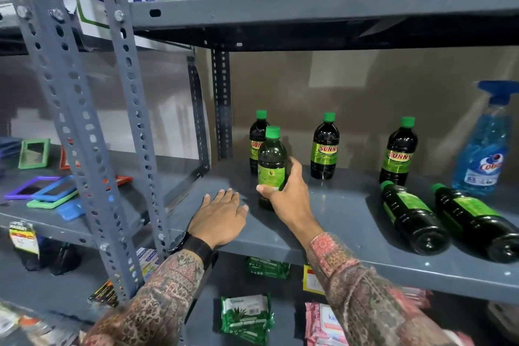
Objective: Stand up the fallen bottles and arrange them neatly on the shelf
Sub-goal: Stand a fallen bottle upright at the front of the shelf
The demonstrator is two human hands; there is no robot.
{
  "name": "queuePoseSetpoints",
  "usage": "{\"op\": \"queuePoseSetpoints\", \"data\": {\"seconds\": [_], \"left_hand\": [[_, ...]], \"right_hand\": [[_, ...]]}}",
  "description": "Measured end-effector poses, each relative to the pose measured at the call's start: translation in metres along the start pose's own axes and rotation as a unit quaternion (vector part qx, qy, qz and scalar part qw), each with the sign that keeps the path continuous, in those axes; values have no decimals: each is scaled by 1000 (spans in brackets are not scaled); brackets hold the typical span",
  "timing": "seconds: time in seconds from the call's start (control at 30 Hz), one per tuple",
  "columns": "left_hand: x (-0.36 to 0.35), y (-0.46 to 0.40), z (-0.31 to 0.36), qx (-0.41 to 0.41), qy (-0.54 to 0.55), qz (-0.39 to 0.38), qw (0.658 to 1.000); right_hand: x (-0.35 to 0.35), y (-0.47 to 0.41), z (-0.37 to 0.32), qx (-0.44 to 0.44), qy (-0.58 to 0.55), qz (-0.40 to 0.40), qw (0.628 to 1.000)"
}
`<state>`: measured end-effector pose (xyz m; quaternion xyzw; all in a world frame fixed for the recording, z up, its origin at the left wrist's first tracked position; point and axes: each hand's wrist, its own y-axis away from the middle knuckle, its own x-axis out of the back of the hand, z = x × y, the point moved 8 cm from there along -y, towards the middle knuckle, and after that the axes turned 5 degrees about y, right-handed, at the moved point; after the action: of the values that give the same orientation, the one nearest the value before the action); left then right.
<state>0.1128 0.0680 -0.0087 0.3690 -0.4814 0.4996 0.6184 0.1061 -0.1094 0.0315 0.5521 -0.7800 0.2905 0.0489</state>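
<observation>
We see a grey metal shelf carrying six dark bottles with green caps. Our right hand is wrapped around one upright bottle near the shelf's left end, fingers and thumb closed on its lower body below the green label; whether its base touches the shelf we cannot tell, as the hand covers part of it. Our left hand lies flat and open, palm down, on the shelf surface just left of that bottle, holding nothing.

Directly behind the held bottle stands a second upright bottle, partly hidden by it. Further right along the back stand a third upright bottle and a fourth upright bottle, well apart from each other, labels reading "SUNNY".

Two fallen bottles lie on their sides at the right front of the shelf, caps pointing to the back: left fallen bottle and right fallen bottle, side by side and near each other.

A blue spray bottle stands upright at the far right.
</observation>
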Motion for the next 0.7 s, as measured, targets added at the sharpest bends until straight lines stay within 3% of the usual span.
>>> {"op": "queuePoseSetpoints", "data": {"seconds": [0.7], "left_hand": [[0,-1,-1,6,-1,7,1000]], "right_hand": [[2,3,-5,17,46,24,998]]}}
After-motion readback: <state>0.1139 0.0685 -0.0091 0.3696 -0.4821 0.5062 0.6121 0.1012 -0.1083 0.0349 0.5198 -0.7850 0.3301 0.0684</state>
